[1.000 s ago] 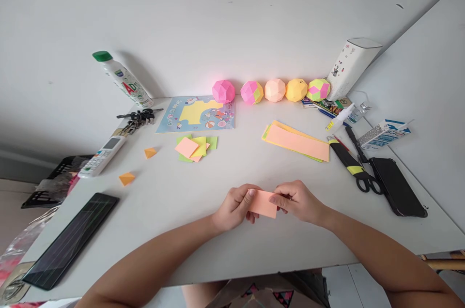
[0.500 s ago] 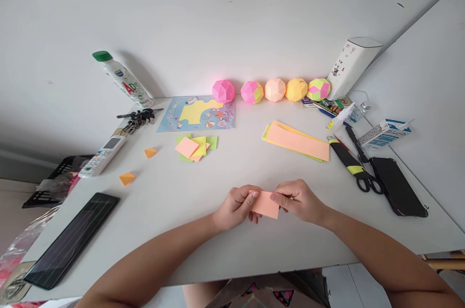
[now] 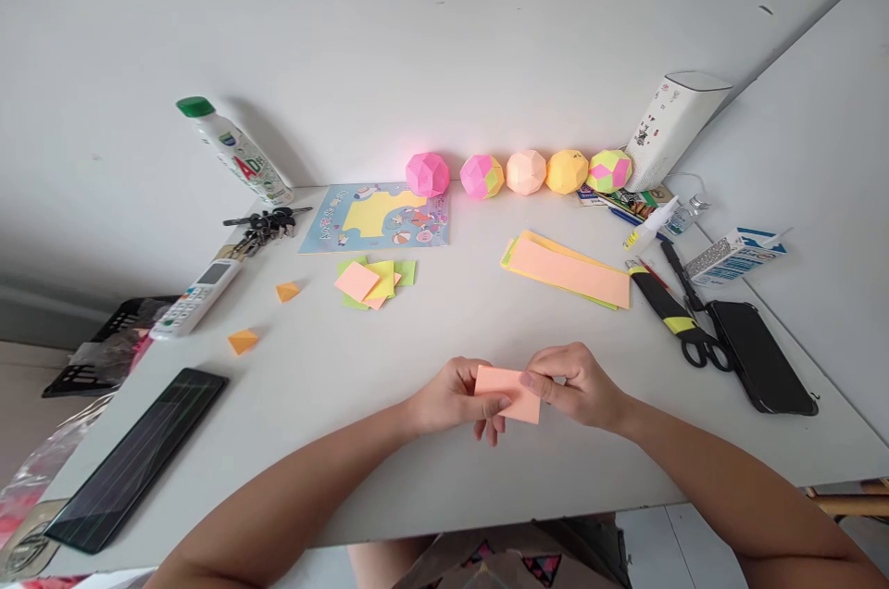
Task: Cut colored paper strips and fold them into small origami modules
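Small peach paper [image 3: 506,393], flat rectangle, pinched by fingers of left hand [image 3: 455,399] and right hand [image 3: 576,385]; scissors [image 3: 684,330] well right, paper squares [image 3: 371,281] beyond

The scene was bright and evenly lit by soft, diffuse light. Shadows were faint; a soft one trailed right of the bottle [image 3: 234,151] at upper left. The tabletop [image 3: 444,320] edges bowed with wide-angle distortion, and focus stayed sharp without glare.
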Demonstrator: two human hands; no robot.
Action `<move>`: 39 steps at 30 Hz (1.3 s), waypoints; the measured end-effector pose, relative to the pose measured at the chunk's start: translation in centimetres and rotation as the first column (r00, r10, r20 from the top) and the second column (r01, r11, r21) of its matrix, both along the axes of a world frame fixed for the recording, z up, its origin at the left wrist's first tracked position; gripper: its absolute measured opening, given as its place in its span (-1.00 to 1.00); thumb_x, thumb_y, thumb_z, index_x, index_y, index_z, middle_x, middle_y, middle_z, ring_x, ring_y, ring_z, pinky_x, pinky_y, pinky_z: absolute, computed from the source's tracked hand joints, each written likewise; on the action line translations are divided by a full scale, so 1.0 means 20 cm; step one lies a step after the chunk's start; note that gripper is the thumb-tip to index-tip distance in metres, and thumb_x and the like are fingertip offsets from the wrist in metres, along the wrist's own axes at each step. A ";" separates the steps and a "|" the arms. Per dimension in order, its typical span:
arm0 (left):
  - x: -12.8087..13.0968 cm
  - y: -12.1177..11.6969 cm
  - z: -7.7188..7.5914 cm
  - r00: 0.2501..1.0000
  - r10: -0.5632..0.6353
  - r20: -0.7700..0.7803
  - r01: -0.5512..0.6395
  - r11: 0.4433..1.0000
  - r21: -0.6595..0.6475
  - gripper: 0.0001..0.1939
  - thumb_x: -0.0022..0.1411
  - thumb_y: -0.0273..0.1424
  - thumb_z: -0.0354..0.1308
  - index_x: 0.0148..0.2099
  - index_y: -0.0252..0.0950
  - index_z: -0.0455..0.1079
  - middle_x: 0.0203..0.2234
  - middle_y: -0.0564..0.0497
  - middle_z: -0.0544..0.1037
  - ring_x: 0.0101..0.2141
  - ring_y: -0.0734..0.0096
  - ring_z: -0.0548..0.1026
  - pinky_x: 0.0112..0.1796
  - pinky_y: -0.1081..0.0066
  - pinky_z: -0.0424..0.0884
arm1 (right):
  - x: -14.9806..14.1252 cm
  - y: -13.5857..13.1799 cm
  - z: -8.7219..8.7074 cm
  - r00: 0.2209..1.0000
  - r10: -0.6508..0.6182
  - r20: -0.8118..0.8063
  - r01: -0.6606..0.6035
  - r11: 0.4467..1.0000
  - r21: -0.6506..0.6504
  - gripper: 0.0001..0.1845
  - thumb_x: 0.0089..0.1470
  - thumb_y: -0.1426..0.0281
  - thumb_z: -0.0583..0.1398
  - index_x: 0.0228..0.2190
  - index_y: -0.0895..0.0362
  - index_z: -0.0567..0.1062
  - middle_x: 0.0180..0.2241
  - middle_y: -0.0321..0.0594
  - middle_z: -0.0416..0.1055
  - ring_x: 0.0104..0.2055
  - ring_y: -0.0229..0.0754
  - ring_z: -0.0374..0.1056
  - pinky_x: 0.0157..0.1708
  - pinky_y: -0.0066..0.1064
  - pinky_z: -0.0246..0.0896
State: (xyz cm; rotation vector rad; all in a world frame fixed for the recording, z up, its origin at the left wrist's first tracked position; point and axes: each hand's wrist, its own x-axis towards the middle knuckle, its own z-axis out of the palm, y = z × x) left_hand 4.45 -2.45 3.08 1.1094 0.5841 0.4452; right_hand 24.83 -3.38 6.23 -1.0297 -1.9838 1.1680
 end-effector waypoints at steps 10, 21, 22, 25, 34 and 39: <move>0.00 0.01 0.06 0.987 -0.042 -0.154 0.049 0.998 0.043 -0.67 0.11 -0.23 0.14 -0.55 -0.38 0.34 -0.71 0.09 0.40 -0.70 0.56 0.40 -0.63 0.55 0.32 | 0.00 0.01 0.01 0.998 -0.056 -0.008 0.056 0.998 0.033 -0.53 0.14 0.29 0.03 -0.75 0.13 0.09 -0.70 -0.33 0.07 -0.61 -0.34 0.01 -0.59 -0.46 0.00; 0.01 -0.02 0.03 0.989 0.067 -0.131 -0.052 0.992 0.115 -0.61 0.15 -0.20 0.11 -0.59 -0.37 0.28 -0.76 0.11 0.38 -0.73 0.56 0.39 -0.67 0.56 0.30 | 0.00 0.01 0.00 0.986 -0.103 -0.128 0.050 0.932 -0.359 -0.74 0.02 0.25 0.17 -0.54 0.17 0.34 -0.58 -0.33 0.21 -0.56 -0.34 0.13 -0.61 -0.51 0.05; 0.01 -0.02 0.02 0.989 0.090 -0.119 -0.074 0.989 0.132 -0.61 0.15 -0.20 0.10 -0.60 -0.36 0.27 -0.75 0.09 0.39 -0.73 0.56 0.39 -0.67 0.55 0.30 | 0.00 0.00 0.00 0.984 -0.108 -0.142 0.040 0.911 -0.410 -0.77 -0.01 0.25 0.20 -0.49 0.17 0.37 -0.54 -0.31 0.25 -0.54 -0.34 0.16 -0.61 -0.52 0.07; 0.01 -0.03 0.02 0.983 0.163 -0.090 -0.144 0.972 0.187 -0.59 0.17 -0.21 0.08 -0.62 -0.36 0.27 -0.75 0.06 0.41 -0.73 0.54 0.39 -0.65 0.52 0.34 | -0.02 -0.01 -0.02 0.985 -0.099 -0.139 0.017 0.867 -0.498 -0.79 -0.03 0.30 0.21 -0.36 0.18 0.41 -0.43 -0.25 0.33 -0.50 -0.33 0.18 -0.63 -0.54 0.08; 0.04 -0.06 0.00 0.977 0.198 -0.085 -0.167 0.946 0.277 -0.61 0.20 -0.22 0.04 -0.59 -0.35 0.30 -0.76 0.03 0.43 -0.71 0.53 0.38 -0.64 0.53 0.34 | -0.10 -0.05 0.00 0.969 -0.021 -0.245 -0.101 0.875 -0.473 -0.83 -0.03 0.51 0.06 -0.40 0.19 0.44 -0.55 -0.28 0.42 -0.52 -0.31 0.23 -0.62 -0.52 -0.01; 0.04 -0.07 -0.01 0.971 0.222 -0.084 -0.186 0.931 0.314 -0.59 0.21 -0.25 0.04 -0.62 -0.35 0.29 -0.77 0.02 0.43 -0.71 0.54 0.38 -0.63 0.54 0.31 | -0.08 -0.04 -0.01 0.990 -0.077 -0.115 0.024 0.913 -0.407 -0.82 -0.12 0.54 0.07 -0.45 0.19 0.46 -0.61 -0.38 0.29 -0.62 -0.39 0.05 -0.64 -0.53 -0.08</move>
